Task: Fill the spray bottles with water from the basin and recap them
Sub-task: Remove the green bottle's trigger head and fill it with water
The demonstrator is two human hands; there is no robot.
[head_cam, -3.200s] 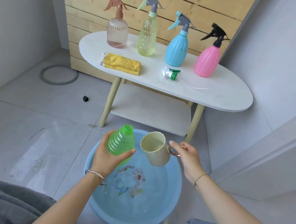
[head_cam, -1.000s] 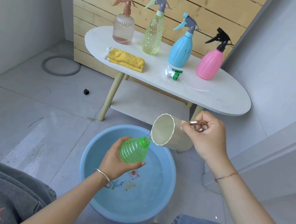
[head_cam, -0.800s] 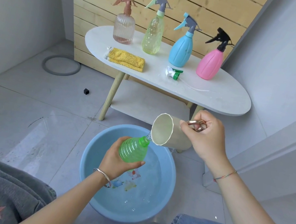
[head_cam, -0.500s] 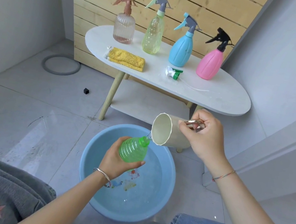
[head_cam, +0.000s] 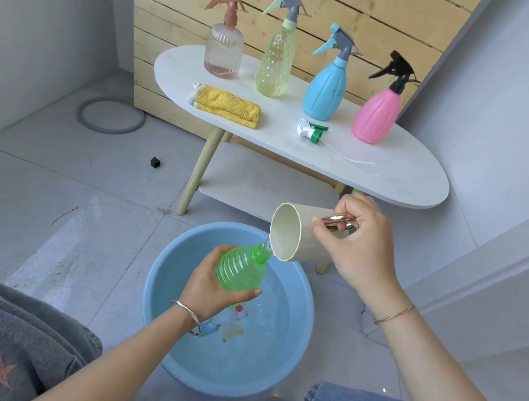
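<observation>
Head view: a translucent green ribbed plastic bottle, uncapped, is gripped around its body by the left hand, fingers and thumb curled round it. It is held tilted above a round light-blue plastic basin on the floor, in which water is seen. A cream plastic cup is held by the right hand, fingers pinched on its rose-gold handle, wrist bent. The cup is tipped nearly onto its side, its rim at the bottle's mouth, where a thin stream of water is seen. A white-and-green trigger spray head is laid on the white oval table beyond.
</observation>
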